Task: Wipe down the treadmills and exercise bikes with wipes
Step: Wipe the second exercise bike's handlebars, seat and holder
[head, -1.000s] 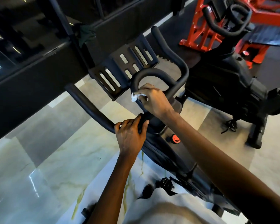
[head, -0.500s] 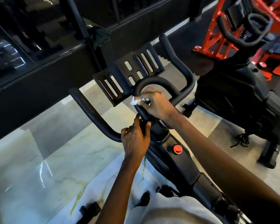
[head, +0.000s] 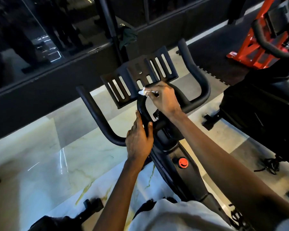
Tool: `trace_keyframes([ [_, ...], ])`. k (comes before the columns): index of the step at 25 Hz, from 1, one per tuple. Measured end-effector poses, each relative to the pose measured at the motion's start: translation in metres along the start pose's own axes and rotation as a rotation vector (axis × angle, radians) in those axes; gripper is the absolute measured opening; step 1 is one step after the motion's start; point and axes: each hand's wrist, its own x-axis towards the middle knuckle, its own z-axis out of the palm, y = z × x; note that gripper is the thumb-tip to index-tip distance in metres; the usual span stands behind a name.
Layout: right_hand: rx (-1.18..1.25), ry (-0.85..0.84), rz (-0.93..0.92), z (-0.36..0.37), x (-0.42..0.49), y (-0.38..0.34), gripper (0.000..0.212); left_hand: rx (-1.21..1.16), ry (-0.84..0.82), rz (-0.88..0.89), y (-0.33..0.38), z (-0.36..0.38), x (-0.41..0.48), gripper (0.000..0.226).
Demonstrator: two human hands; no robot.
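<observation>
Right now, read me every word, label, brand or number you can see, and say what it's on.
No legible text anywhere.
Round red knob on the black exercise bike: dark mark, too blurred to read.
Black slotted tray: no print shows.

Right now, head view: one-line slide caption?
Cleaning an exercise bike: right hand presses a white wipe on the inner handlebar loop, left hand grips the loop lower down.

Marble floor (head: 40,164) — exercise bike (head: 187,175) stands; 2nd bike (head: 257,114) beside it.
</observation>
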Motion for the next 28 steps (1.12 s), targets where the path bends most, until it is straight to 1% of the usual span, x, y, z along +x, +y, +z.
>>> trace_keyframes([
  [2, 0.011, 0.023, 0.042, 0.001, 0.003, -0.002, 0.025, -0.047, -0.062, -0.049, 0.004, -0.003, 0.007, 0.067],
  [5, -0.006, -0.079, -0.08, 0.006, -0.006, -0.01, 0.026, -0.146, -0.086, -0.079, 0.01, -0.008, 0.023, 0.068],
  [6, 0.004, -0.111, -0.096, 0.003, -0.005, -0.01, 0.027, -0.157, -0.081, -0.083, 0.013, -0.008, 0.028, 0.068],
  [8, 0.021, -0.105, -0.05, -0.01, 0.007, -0.002, 0.027, -0.132, -0.069, -0.096, 0.018, -0.007, 0.034, 0.068],
  [11, 0.055, -0.002, 0.067, -0.023, 0.017, 0.01, 0.027, -0.052, -0.052, -0.108, 0.021, -0.002, 0.036, 0.066],
  [12, 0.048, 0.005, 0.063, -0.02, 0.015, 0.01, 0.028, -0.042, -0.05, -0.107, 0.021, -0.001, 0.036, 0.066],
  [15, 0.032, -0.055, -0.041, -0.001, 0.002, 0.001, 0.029, -0.036, -0.045, -0.101, 0.021, 0.0, 0.038, 0.065],
  [18, 0.029, -0.066, -0.072, -0.002, 0.006, 0.002, 0.027, -0.03, -0.045, -0.109, 0.021, 0.001, 0.037, 0.065],
  [20, -0.021, -0.042, -0.06, -0.016, 0.014, 0.011, 0.024, -0.022, -0.045, -0.114, 0.022, 0.001, 0.037, 0.065],
  [23, -0.062, 0.048, 0.04, -0.031, 0.018, 0.023, 0.023, -0.008, -0.033, -0.11, 0.024, 0.0, 0.036, 0.066],
  [25, -0.056, 0.01, 0.051, -0.023, 0.015, 0.015, 0.026, -0.012, -0.023, -0.106, 0.022, 0.001, 0.037, 0.066],
  [28, -0.011, -0.068, -0.018, -0.01, 0.011, 0.003, 0.028, -0.02, -0.005, -0.091, 0.019, 0.003, 0.036, 0.067],
])
